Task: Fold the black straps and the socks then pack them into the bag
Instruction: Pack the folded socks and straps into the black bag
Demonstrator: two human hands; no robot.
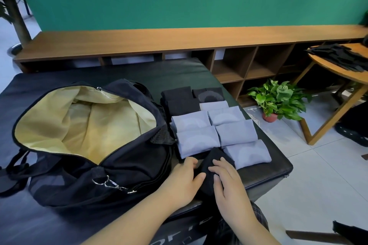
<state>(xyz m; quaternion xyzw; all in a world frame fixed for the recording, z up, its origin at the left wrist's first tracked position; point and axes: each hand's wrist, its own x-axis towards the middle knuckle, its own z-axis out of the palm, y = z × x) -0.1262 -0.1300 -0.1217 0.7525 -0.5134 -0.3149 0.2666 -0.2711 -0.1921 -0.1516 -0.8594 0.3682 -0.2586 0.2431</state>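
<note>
A black bag (123,165) lies unzipped on the black padded table (39,221), its yellow lining showing. To its right sit several folded grey socks (236,135) in two columns, with folded black socks (182,98) behind them. At the near end of the rows lies a black folded piece (211,162). My left hand (183,182) holds its left edge, thumb laid over the cloth. My right hand (229,181) presses flat on top of it with straight fingers.
A low wooden shelf unit (199,40) runs along the green wall. A potted plant (276,99) stands on the floor to the right. A round wooden table (342,71) at far right carries a heap of black straps (338,55).
</note>
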